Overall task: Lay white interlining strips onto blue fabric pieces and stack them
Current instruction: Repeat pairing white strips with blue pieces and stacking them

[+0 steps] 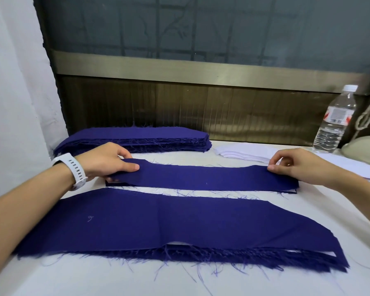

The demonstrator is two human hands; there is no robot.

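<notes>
Blue fabric piece [201, 178] sits stretched across the middle of the white table [94, 278], and both hands have an end. Left hand [107, 161], with a white watch [73, 169] on the wrist, pinches the left end, thumb on top and fingers tucked under. Right hand [297, 165] pinches the far corner of the right end with its fingertips. Another blue piece peeks out underneath it. Closer to the camera lies a bigger frayed blue stack [158, 227] with bits of white showing along its near edge. At the back there's a thick pile of blue pieces [135, 137], and the white interlining strips [244, 153] are just right of it. Water bottle [335, 122] stands far right.
</notes>
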